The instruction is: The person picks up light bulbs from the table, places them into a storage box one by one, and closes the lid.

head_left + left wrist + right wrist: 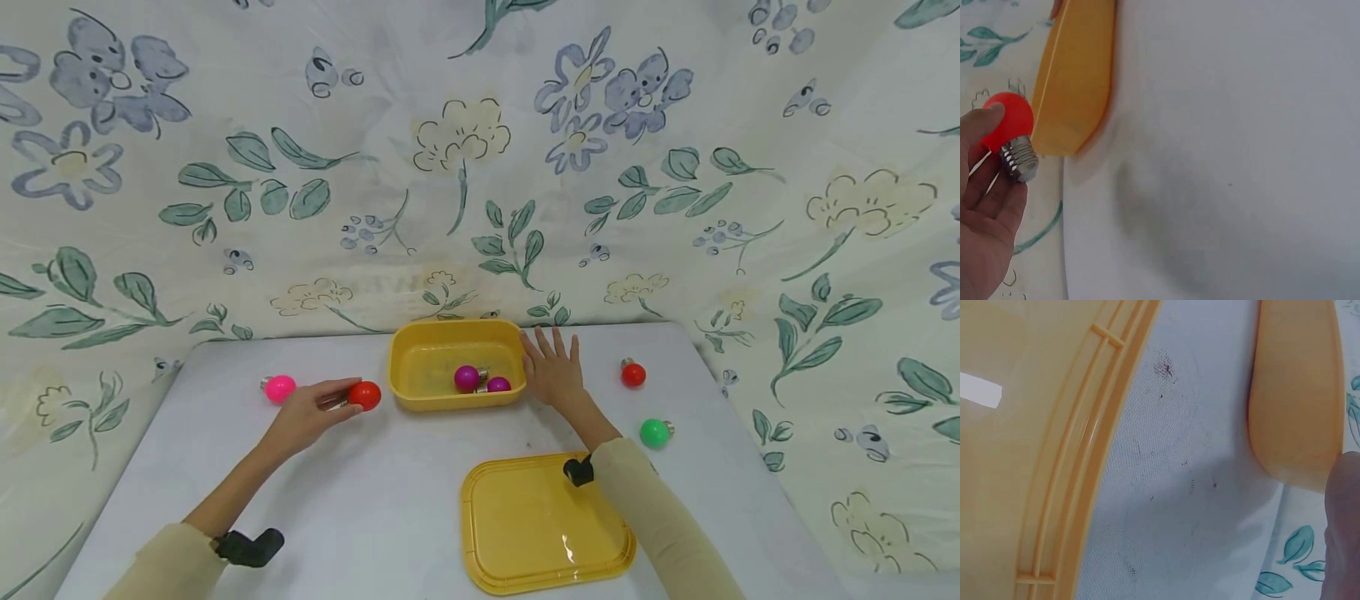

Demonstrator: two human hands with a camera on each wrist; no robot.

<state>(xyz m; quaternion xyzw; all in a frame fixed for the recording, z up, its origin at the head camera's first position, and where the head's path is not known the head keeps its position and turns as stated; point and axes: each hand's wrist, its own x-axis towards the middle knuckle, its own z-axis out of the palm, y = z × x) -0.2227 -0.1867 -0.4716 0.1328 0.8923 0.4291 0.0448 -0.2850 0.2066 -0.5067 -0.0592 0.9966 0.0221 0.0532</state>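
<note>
My left hand (305, 418) pinches a red light bulb (365, 395) between thumb and fingers, just left of the yellow container (454, 403). Its silver screw base (1019, 159) faces the fingers in the left wrist view. Two purple bulbs lie inside the container; one purple bulb (467, 378) is left of the other purple bulb (498, 384). Spread fingers of my right hand (555, 373) rest at the container's right end. In the right wrist view only the thumb (1342, 525) shows, right at the container's wall (1297, 394).
A yellow lid (540, 525) lies on the white table (360, 517) at the front, partly under the right forearm. Left of the left hand lies a pink bulb (281, 389). To the right are another red bulb (633, 375) and a green bulb (655, 433). Floral cloth (390, 183) hangs behind.
</note>
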